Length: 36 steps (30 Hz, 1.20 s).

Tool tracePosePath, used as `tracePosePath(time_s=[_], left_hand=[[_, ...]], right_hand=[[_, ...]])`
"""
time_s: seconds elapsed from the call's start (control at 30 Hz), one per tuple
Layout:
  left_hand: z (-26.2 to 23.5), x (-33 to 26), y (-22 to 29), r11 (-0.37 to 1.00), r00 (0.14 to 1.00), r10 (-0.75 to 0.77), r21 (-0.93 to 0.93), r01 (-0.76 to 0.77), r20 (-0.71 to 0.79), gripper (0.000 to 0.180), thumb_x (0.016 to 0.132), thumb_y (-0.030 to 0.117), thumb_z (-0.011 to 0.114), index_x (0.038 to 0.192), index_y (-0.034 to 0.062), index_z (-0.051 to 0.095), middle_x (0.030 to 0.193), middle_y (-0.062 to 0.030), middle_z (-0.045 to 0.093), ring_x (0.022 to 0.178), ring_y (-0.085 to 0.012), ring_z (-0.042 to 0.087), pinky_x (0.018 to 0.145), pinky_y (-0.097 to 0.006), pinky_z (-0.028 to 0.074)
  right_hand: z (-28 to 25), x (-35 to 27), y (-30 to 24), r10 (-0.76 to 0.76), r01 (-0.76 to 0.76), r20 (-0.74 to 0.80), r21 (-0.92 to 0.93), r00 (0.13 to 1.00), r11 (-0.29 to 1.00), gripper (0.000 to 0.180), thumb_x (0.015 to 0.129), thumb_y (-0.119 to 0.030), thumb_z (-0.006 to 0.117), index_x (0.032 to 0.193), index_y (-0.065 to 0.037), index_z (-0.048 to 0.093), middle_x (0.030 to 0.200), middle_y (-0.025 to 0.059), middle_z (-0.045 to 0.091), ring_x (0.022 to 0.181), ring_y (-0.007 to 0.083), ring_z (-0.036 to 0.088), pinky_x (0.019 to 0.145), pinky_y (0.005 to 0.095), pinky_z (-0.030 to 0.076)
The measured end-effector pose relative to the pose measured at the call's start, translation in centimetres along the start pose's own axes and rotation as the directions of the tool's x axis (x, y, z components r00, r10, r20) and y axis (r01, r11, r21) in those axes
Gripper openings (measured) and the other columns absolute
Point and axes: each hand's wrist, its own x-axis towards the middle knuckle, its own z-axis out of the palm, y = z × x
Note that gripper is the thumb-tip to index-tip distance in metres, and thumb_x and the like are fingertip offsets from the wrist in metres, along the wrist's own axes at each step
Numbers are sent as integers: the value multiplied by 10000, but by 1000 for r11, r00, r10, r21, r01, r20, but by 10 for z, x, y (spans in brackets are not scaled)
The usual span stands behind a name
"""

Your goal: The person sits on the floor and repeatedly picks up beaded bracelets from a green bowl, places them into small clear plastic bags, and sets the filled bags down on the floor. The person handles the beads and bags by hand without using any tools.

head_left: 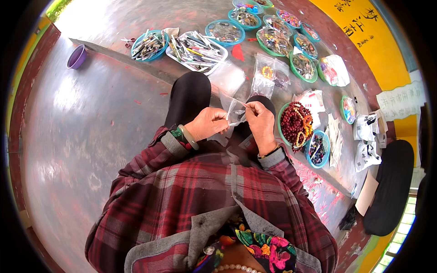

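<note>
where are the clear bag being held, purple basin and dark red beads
clear bag (236, 110), head view, middle of its body
purple basin (81, 59), head view, outer wall
dark red beads (292, 122), head view, middle of the pile

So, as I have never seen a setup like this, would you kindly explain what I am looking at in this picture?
There is no machine here: these are a person's own bare hands. The picture comes from a wide camera worn on the head, looking down, so the plaid jacket fills the lower part and straight edges bend near the rim.

The left hand and right hand pinch a small clear bag between their fingers, above the knees. Whether the bag holds anything is hard to tell.

On the floor stand many containers: a purple bowl at far left, a white basket of pen-like sticks ahead, and dark red beads in a green basin at right.
</note>
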Motion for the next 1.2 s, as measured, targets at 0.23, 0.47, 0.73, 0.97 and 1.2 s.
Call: tracePosePath(time_s=[0.23,0.47,0.73,0.97,1.2], left_hand=[[8,6,17,810,881,263,586,21,-394,364,726,231,712,946,1,536,915,-149,587,813,-232,574,700,-327,462],[-1,8,10,360,789,614,895,-262,-15,328,716,15,617,1040,7,566,1153,-169,524,1118,-364,481,936,-419,407],[-7,13,9,324,822,551,872,-368,142,313,699,-83,489,982,-33,614,1098,-208,587,1032,-367,562,878,-397,468],[6,13,1,540,890,439,754,-375,128,243,801,-51,495,1003,-33,628,957,-199,649,914,-353,623,816,-368,496],[2,17,-4,717,917,378,667,-203,-128,164,829,46,603,971,-25,644,844,-176,648,744,-282,636,656,-310,489]], right_hand=[[4,-11,-12,-405,386,-21,-256,914,886,87,760,-79,575,833,-54,617,766,148,619,715,332,608,610,404,474],[7,-13,-15,-545,554,122,-292,830,779,38,731,-71,586,768,-65,592,673,106,572,643,316,577,576,420,450],[-8,-10,-1,-436,445,138,-481,889,755,63,741,-91,584,794,-66,609,727,81,545,734,266,569,655,405,446],[-15,-7,25,-315,350,162,-296,935,888,138,776,-167,592,840,-54,641,825,116,602,834,280,594,735,390,470],[-88,1,101,-27,-50,-383,-191,923,980,157,756,-207,667,797,-56,670,799,123,633,785,300,613,700,381,486]])
